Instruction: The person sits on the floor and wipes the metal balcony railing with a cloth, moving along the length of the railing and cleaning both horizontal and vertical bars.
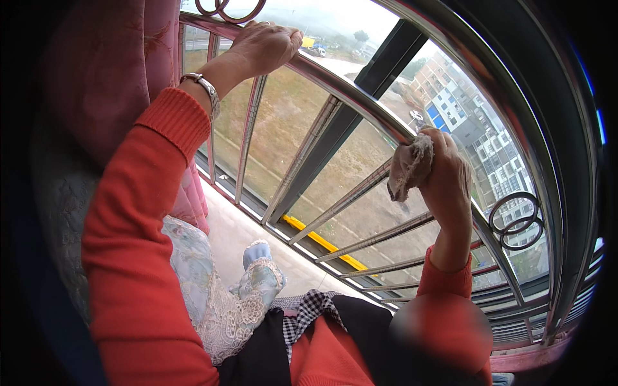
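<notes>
My left hand (268, 46) is closed over the shiny metal top rail (333, 84) of a window railing, near the pink curtain. Farther right along the same rail, my right hand (446, 178) grips a crumpled greyish cloth (410, 166) and presses it around the rail. Part of the cloth hangs below the rail, and the fingers behind it are partly hidden. Several slanting metal balusters (301, 159) run from the rail down to the window's base. Interlocked metal rings (516, 219) decorate the railing beyond my right hand.
A pink curtain (161, 62) hangs at the left. A dark window frame post (318, 159) stands behind the bars. Along the sill lies a yellow strip (328, 243). A lace-trimmed floral fabric (227, 309) covers something beside my body, above the pale floor (224, 241).
</notes>
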Demonstrator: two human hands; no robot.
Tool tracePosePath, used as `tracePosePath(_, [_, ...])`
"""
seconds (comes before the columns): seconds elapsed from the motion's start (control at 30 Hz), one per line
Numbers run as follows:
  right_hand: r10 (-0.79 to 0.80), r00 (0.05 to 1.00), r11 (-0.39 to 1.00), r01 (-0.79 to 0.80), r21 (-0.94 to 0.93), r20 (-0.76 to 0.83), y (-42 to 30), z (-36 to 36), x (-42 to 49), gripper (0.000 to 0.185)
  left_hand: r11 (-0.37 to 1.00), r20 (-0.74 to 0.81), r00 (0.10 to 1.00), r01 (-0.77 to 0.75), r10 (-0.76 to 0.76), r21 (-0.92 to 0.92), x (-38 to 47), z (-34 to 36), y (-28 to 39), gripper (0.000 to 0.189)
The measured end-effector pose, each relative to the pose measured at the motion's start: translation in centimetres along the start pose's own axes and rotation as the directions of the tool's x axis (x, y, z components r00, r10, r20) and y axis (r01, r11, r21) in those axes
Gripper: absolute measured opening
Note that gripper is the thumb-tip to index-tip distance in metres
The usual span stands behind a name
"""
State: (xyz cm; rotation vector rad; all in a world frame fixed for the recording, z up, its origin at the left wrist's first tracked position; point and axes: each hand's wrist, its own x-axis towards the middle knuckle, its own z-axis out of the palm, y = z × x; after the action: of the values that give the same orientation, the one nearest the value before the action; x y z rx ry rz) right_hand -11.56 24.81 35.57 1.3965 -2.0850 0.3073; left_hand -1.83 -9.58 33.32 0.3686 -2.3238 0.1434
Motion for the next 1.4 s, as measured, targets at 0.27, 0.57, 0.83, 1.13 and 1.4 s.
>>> tracePosePath(0.27, [-0.126,0.985,0.984,0.109,0.142,0.119,-11.4,7.4,14.5,0.03,0.828,-0.039,0.999,-0.022,0.0,-0.56,0.8,-0.1,-1.8,0.04])
tracePosePath(0.57, [-0.096,0.985,0.987,0.076,0.14,0.141,-8.5,5.1,11.3,0.03,0.881,0.105,0.993,-0.003,0.06,-0.473,-0.4,-1.3,-1.2,0.053])
tracePosePath(0.83, [-0.029,0.999,0.998,0.031,0.05,-0.046,1.9,-1.4,-1.4,0.041,0.997,-0.075,0.997,-0.033,0.027,-0.069,0.0,-0.2,0.3,0.035])
tracePosePath(1.13, [-0.151,0.985,0.972,0.134,0.193,0.078,-12.3,6.6,14.4,0.032,0.734,0.048,0.996,0.088,-0.076,-0.673,0.6,-0.8,-0.5,0.051])
tracePosePath(1.4, [-0.093,0.988,0.985,0.074,0.155,0.12,-9.7,4.6,12.3,0.028,0.968,0.068,0.974,-0.206,0.217,-0.141,0.5,-1.5,-1.1,0.051])
